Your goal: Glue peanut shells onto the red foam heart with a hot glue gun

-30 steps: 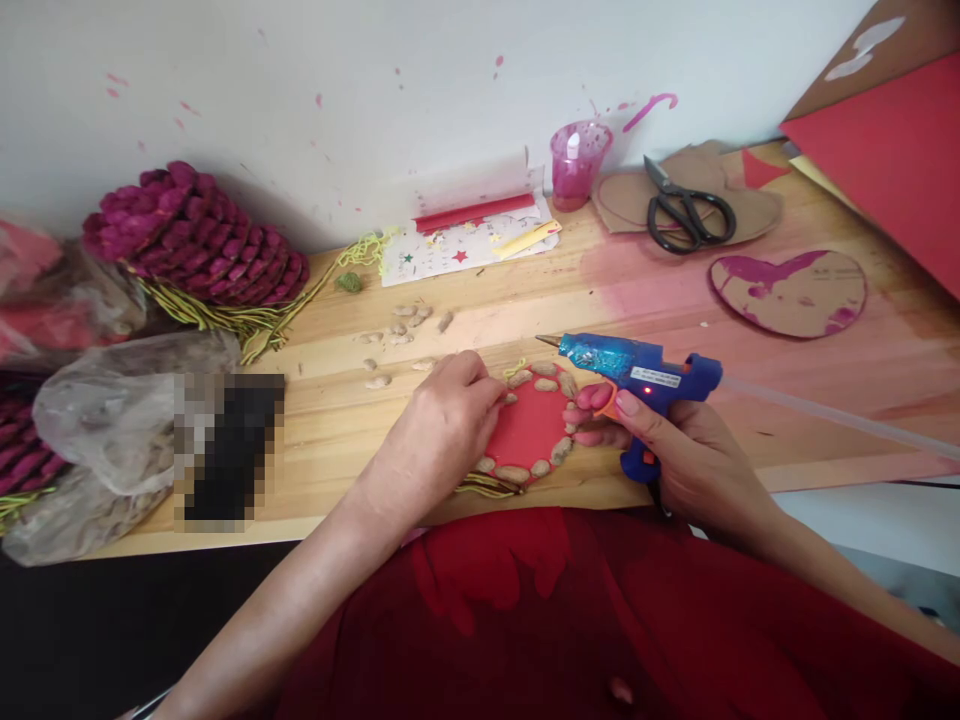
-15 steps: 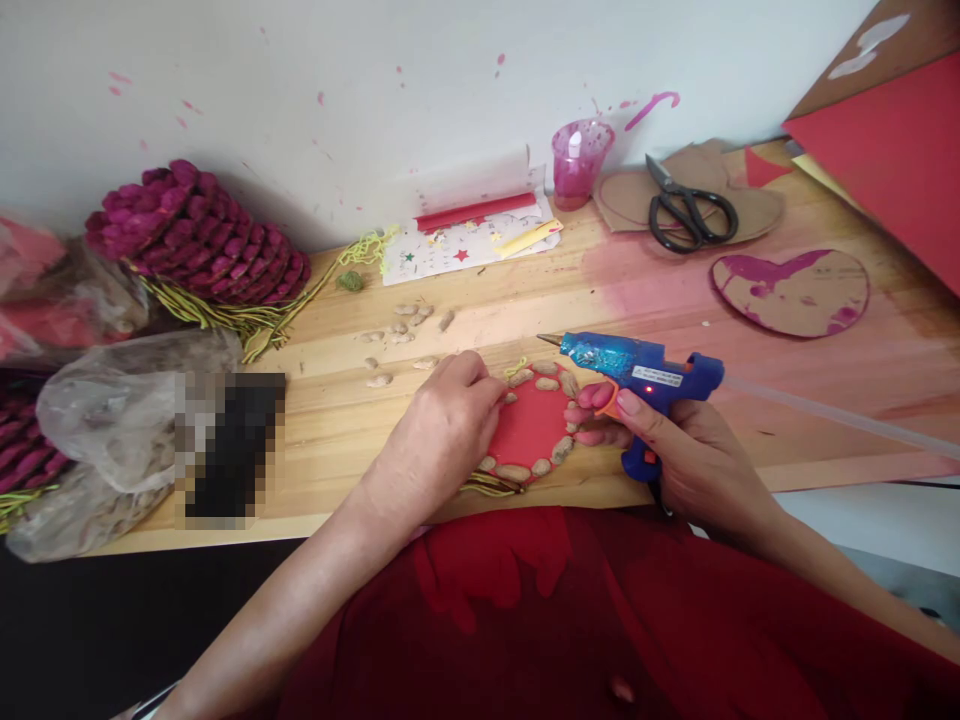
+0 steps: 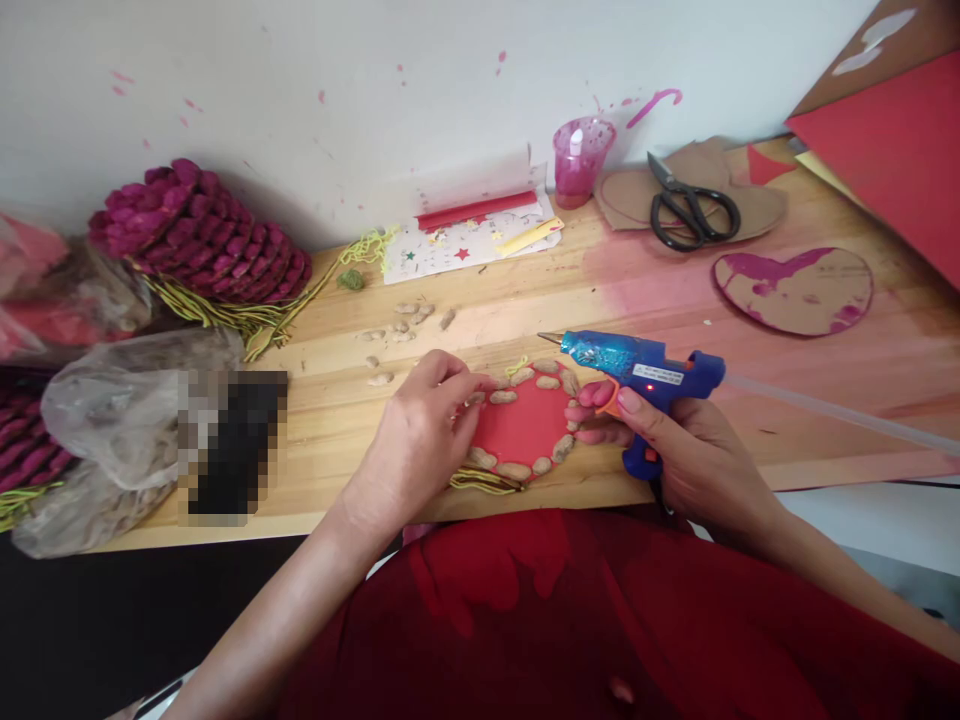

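My left hand (image 3: pixel 416 430) is at the left edge of a red heart-like cutout (image 3: pixel 514 425), fingers curled, with a peanut (image 3: pixel 475 398) between thumb and fingers. Part of the cutout's left side is hidden by this hand. Unshelled peanuts (image 3: pixel 514 471) line the cutout's border; another peanut (image 3: pixel 503 397) lies just right of my fingertips. My right hand (image 3: pixel 686 450) is wrapped round a blue hot glue gun (image 3: pixel 619 358), fingers at its orange trigger. Its metal nozzle points left, above the cutout, and a small red light glows on its body.
Loose peanuts (image 3: pixel 409 320) lie behind my left hand. Black-handled scissors (image 3: pixel 694 215) rest on cardboard; a paint-smeared cardboard heart (image 3: pixel 795 290) lies at right. A pink-stained plastic cup (image 3: pixel 581 160) stands by the wall. Magenta pinecone-like bundles (image 3: pixel 202 235) and plastic bags (image 3: pixel 120 410) fill the left.
My left hand has moved a little left, baring a peanut on the cutout's upper left that its fingertips were touching. The right hand and glue gun have hardly moved.
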The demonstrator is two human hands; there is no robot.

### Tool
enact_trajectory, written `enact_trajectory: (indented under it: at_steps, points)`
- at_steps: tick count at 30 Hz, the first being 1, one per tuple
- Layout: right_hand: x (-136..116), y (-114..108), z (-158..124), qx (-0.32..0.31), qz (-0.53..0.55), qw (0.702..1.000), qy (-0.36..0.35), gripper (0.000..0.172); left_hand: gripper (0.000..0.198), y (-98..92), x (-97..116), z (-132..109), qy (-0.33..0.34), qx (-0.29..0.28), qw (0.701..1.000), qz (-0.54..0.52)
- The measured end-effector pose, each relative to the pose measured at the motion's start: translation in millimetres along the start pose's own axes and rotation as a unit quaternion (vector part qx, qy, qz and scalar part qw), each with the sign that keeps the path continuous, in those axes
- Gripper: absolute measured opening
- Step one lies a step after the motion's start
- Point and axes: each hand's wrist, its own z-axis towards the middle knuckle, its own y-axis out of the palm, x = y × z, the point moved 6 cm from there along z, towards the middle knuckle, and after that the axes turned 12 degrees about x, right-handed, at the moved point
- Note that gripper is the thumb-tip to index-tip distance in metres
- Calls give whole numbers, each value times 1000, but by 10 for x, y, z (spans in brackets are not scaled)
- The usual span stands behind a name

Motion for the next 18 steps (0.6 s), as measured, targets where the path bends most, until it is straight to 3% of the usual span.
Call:
enact_trajectory:
  at_steps: [8,18]
  points:
    - [-12,7,3,4,-1,1000,-6,21,9,127,58,15,36,16,999,30]
    - [-14,6,4,4,0,1000,-4,20,13,166,51,26,31,15,999,35]
